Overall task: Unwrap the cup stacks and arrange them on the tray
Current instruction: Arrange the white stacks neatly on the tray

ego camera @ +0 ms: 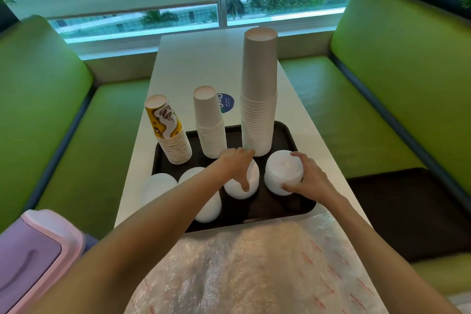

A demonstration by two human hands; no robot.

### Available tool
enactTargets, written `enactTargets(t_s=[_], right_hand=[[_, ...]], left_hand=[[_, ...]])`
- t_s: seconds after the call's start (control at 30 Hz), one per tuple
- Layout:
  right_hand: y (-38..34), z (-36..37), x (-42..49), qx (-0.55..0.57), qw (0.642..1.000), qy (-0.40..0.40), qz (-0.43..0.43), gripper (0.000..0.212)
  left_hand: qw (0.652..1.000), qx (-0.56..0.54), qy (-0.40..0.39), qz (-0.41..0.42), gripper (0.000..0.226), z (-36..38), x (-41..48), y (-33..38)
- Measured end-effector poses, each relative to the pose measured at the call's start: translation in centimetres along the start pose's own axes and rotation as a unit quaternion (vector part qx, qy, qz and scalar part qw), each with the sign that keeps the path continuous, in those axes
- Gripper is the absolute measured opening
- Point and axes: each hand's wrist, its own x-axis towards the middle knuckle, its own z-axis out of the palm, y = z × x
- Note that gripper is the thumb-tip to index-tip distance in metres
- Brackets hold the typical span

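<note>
A black tray (pixel 288 135) lies on the white table. At its back stand three upside-down stacks: a yellow printed cup stack (pixel 169 134), a short white cup stack (pixel 210 125) and a tall white cup stack (pixel 259 94). Along the front sit low white stacks. My left hand (pixel 237 162) grips the top of one low white stack (pixel 238 190) in the middle. My right hand (pixel 312 178) holds the right low white stack (pixel 281 172) by its side. Two more low white stacks (pixel 160 185) (pixel 207 209) stand at the front left, partly hidden by my left forearm.
Crinkled clear plastic wrapping (pixel 254 267) with red print covers the near end of the table (pixel 204 69). Green bench seats flank the table. A dark tray (pixel 407 211) lies on the right seat. A pink and purple bin (pixel 33 257) stands at the lower left.
</note>
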Motion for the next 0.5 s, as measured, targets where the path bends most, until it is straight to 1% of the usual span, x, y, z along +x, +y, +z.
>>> enactTargets(t_s=[0.1, 0.27, 0.5], right_hand=[[-0.6, 0.8, -0.1, 0.000, 1.000, 0.003, -0.009, 0.088], [-1.7, 2.1, 0.0, 0.004, 0.999, -0.001, -0.031, 0.088], [-3.4, 3.7, 0.8, 0.001, 0.999, -0.012, -0.049, 0.088]], left_hand=[[0.999, 0.008, -0.032, -0.007, 0.102, -0.8, 0.2, -1.2], [0.998, -0.021, -0.058, -0.019, 0.103, -1.0, 0.3, -3.2], [0.998, -0.037, -0.043, -0.037, 0.105, -0.6, 0.0, -5.0]])
